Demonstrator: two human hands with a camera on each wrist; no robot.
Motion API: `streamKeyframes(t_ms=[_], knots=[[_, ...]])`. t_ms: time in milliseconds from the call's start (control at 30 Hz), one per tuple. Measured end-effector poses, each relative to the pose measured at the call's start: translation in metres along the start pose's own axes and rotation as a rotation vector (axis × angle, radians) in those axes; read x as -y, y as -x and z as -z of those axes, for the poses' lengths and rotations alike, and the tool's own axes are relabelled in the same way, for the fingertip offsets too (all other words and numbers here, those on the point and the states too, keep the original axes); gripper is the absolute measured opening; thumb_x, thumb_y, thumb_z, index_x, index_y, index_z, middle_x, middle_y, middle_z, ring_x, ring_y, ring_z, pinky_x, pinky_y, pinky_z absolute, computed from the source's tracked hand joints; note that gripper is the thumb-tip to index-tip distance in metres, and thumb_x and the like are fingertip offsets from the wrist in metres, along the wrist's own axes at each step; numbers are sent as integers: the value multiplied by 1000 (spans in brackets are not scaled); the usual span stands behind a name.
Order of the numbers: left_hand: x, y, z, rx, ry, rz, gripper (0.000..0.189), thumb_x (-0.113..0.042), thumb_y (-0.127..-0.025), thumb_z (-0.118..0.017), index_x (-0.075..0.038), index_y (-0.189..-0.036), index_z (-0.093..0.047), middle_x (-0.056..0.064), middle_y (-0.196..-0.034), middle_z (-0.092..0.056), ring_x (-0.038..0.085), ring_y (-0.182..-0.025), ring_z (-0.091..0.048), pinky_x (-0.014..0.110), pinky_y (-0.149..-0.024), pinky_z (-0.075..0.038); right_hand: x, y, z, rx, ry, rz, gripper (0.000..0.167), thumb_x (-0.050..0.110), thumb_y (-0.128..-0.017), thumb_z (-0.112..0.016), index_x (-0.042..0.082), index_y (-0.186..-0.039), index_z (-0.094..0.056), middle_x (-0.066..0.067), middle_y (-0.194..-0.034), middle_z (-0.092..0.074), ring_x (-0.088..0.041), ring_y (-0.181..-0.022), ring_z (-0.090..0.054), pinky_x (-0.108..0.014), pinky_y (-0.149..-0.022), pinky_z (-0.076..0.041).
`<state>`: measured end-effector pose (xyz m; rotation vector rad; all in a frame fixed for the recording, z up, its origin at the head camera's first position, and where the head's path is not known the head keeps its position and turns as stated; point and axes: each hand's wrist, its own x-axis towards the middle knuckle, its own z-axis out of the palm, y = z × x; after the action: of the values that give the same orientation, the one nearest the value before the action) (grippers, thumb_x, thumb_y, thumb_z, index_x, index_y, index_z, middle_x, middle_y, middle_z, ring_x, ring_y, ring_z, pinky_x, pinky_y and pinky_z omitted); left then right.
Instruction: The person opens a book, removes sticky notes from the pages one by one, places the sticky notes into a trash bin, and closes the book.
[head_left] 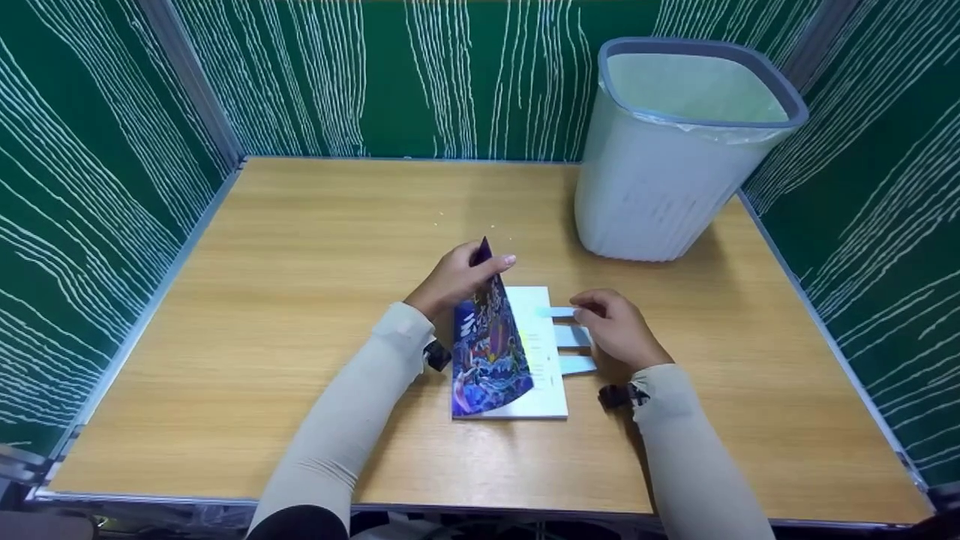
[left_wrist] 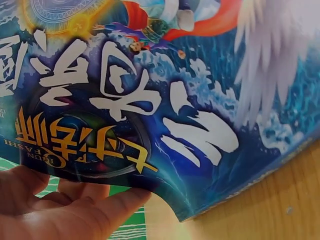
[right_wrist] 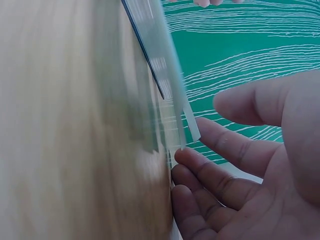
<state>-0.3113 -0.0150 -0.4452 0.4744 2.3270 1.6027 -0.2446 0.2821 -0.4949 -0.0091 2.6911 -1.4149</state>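
Note:
A paperback book point(head_left: 491, 360) with a colourful blue and purple cover lies on the table, its front cover lifted and bowed. My left hand point(head_left: 457, 277) holds the cover's top edge, thumb on one side and fingers on the other. In the left wrist view the cover point(left_wrist: 125, 100) shows large white characters. From the white page point(head_left: 546, 397) beneath, several pale blue strips point(head_left: 576, 365) stick out to the right. By the uppermost strip's end is my right hand point(head_left: 619, 330). Its thumb point(right_wrist: 240, 102) stands apart from the fingers, which reach the strip ends in the right wrist view.
A white bin point(head_left: 652, 187) with a grey rim and a liner stands at the back right of the wooden table point(head_left: 337, 225). Small white specks lie beyond the book. Green panels point(head_left: 382, 82) with white wavy lines enclose the back and sides.

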Motion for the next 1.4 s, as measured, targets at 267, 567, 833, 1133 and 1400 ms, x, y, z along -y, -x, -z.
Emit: streamKeyframes(t_ms=[267, 567, 833, 1133, 1400], knots=[[6, 4, 8, 19, 162, -24, 20, -29, -95, -57, -11, -104, -55, 7, -105, -55, 21, -96, -51, 38, -91, -45, -1, -1, -4, 2, 5, 9, 29, 23, -104, -58, 10, -129, -66, -10, -134, -60, -30, -126, -55, -51, -112, -44], [15, 21, 39, -103, 163, 49, 57, -18, -86, -63, -4, -140, -55, 16, -119, -60, 20, -89, -61, 53, -91, -55, -1, -2, -2, -1, 12, 5, 28, 24, -104, -59, 11, -128, -67, -9, -134, -59, -29, -125, -55, -50, -112, -44], [37, 41, 70, -199, 119, 112, 59, -19, -88, -80, -4, -137, -50, 15, -109, -64, 23, -90, -66, 32, -75, -60, -1, 1, -1, 6, -5, 15, 26, 22, -105, -57, 11, -127, -68, -8, -136, -58, -28, -126, -54, -50, -112, -44], [59, 51, 80, -243, 143, 177, 53, -14, -86, -85, -8, -127, -53, 13, -101, -70, 21, -83, -66, 30, -70, -57, -2, 4, 2, 0, -1, -1, 29, 25, -106, -57, 12, -129, -66, -9, -138, -57, -29, -129, -53, -51, -114, -42], [76, 55, 84, -222, 219, 167, 51, -9, -88, -82, -11, -130, -53, 14, -104, -75, 24, -87, -71, 32, -73, -58, 1, 4, 0, 7, -37, -25, 32, 28, -106, -58, 13, -134, -64, -7, -140, -57, -28, -132, -51, -51, -115, -41]])
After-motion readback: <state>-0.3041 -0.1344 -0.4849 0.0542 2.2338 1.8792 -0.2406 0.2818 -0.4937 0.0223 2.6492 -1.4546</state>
